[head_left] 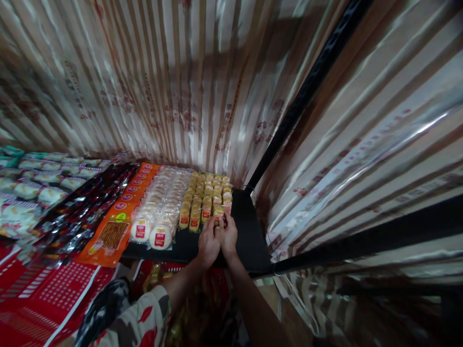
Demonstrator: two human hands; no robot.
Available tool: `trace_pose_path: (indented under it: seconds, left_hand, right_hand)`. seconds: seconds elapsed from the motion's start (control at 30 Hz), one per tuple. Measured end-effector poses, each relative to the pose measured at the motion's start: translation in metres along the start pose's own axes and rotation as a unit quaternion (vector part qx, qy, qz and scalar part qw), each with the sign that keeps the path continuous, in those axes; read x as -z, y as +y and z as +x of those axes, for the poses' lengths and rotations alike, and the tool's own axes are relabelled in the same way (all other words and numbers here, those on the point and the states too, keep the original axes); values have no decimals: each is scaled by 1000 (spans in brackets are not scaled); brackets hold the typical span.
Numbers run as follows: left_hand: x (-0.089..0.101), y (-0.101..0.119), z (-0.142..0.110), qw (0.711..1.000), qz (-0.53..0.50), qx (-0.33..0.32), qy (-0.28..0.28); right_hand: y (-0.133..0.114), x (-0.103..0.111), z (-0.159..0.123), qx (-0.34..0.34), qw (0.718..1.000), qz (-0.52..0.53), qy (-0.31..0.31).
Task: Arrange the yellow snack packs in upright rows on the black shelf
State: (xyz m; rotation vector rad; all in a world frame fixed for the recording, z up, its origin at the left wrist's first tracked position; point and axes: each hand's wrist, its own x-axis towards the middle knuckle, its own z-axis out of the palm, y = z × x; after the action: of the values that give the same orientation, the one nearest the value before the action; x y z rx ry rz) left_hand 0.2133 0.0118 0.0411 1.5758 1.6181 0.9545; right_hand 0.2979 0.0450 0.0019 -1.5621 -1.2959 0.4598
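"What are your hands doing up there?"

"Your left hand (209, 243) and your right hand (228, 236) meet with fingertips drawn in narrow on one yellow pack (219, 210), at the near edge of the yellow rows (206, 202)."

"Why both on something so small?"

"Probably to keep it steady, since its neighbours sit so close."

"And around the yellow rows?"

"Just left of them, round white packs (160, 237) line up, front labels towards you, likely for easy reading. Farther left, orange bags (115, 226) overlap, perhaps saving room. The black shelf (249, 231) extends to their right."
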Motion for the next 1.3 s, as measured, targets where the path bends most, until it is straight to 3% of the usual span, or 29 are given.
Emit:
trace_pose_path:
  seconds: [0.47, 0.63, 0.83, 1.3]
  left_hand:
    - [-4, -6, 3, 999, -11, -36, 17]
    - [-4, -7, 2, 999, -18, -48, 13]
    - [-5, -12, 3, 998, -6, -53, 13]
    - [-9, -22, 2, 995, 8, -88, 34]
  right_hand:
    - [9, -11, -2, 11, 999, 44, 20]
    - [4, -6, -5, 37, 999, -11, 38]
    - [4, -6, -14, 5, 1000, -29, 10]
    - [2, -6, -17, 12, 1000, -7, -15]
